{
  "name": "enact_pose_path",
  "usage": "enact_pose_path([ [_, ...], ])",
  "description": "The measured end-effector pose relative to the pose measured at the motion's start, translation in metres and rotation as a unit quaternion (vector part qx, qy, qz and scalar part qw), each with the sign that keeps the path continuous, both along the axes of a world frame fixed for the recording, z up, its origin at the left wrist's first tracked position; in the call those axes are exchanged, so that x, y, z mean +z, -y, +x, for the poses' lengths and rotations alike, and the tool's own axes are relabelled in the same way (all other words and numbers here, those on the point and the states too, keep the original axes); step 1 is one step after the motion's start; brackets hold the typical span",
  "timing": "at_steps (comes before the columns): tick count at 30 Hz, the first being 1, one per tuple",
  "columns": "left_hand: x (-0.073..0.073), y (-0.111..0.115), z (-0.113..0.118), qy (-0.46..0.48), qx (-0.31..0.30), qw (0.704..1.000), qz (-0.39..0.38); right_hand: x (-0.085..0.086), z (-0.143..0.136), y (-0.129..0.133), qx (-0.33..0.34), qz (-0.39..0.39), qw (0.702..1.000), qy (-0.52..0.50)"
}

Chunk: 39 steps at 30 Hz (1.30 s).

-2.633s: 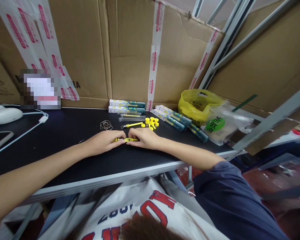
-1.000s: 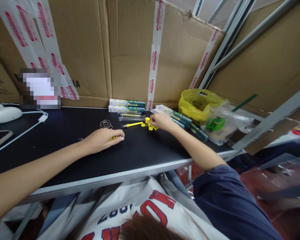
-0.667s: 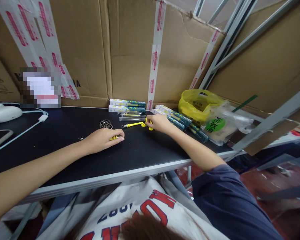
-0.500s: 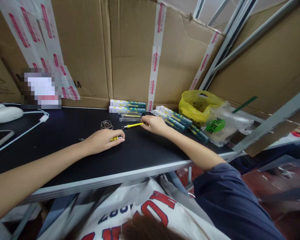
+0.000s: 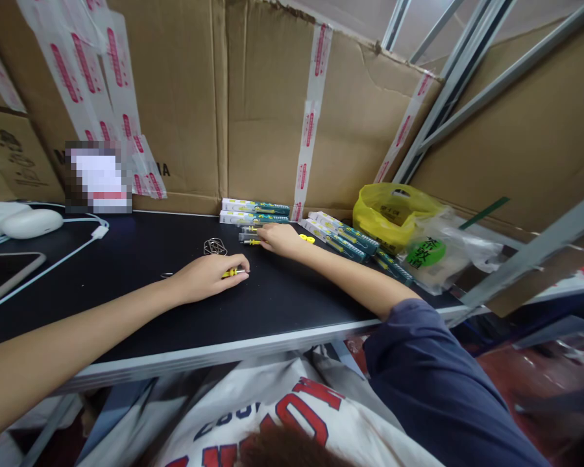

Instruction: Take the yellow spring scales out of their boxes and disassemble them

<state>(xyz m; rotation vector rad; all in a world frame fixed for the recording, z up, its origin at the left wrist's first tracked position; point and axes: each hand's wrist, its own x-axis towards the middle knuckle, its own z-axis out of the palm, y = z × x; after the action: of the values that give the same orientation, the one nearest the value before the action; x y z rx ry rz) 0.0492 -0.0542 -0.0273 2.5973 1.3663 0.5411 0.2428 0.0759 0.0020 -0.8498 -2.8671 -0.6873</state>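
Note:
My left hand rests on the black tabletop, fingers closed round a slim yellow tool with a metal tip. A thin wire loop pokes out behind its wrist. My right hand is farther back, fingers curled down over a slim yellow tool beside the clear tubes; its fingertips are partly hidden. Yellow round parts show beyond the right wrist. A tangle of bent metal wire lies just behind my left hand.
White-and-green printed boxes are stacked at the back, with more boxes to the right. Beyond those sit a yellow plastic bag and a clear bag. A phone, white cable and cardboard wall border the table.
My right hand has moved left and slightly back with the yellow tool, over to the clear tubes. My left hand keeps its hold on the other tool. The camera view has shifted slightly.

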Motion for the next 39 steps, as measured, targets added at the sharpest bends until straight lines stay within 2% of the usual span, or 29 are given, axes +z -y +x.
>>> enact_pose_path([
  [4,-0.001,0.000,0.001,0.032,-0.006,0.999,0.015,-0.002,0.002,0.003,-0.013,-0.004,0.999,-0.045],
  [8,0.005,0.002,0.002,0.082,-0.049,0.992,0.087,-0.001,0.004,0.016,0.023,-0.019,0.994,-0.105],
  [12,0.012,0.006,0.002,0.162,-0.024,0.975,0.149,-0.002,0.003,0.027,0.075,-0.072,0.985,-0.140],
  [16,0.015,0.007,0.001,0.219,0.012,0.965,0.147,-0.007,0.000,0.033,0.121,-0.162,0.967,-0.157],
  [21,0.013,0.004,-0.002,0.289,0.069,0.948,0.117,-0.011,-0.003,0.036,0.186,-0.317,0.915,-0.166],
  [26,0.009,-0.003,-0.006,0.392,0.075,0.913,0.087,-0.012,-0.005,0.039,0.220,-0.409,0.864,-0.195],
  [30,0.010,-0.006,-0.007,0.456,0.090,0.883,0.062,-0.013,-0.001,0.037,0.207,-0.480,0.818,-0.239],
  [34,0.011,-0.007,-0.006,0.472,0.103,0.875,0.029,-0.011,0.013,0.035,0.176,-0.516,0.785,-0.294],
  [36,0.011,-0.007,-0.006,0.467,0.104,0.878,0.014,-0.010,0.020,0.036,0.168,-0.502,0.790,-0.310],
  [39,0.010,-0.009,-0.009,0.460,0.109,0.881,0.007,-0.007,0.026,0.036,0.140,-0.443,0.821,-0.331],
])
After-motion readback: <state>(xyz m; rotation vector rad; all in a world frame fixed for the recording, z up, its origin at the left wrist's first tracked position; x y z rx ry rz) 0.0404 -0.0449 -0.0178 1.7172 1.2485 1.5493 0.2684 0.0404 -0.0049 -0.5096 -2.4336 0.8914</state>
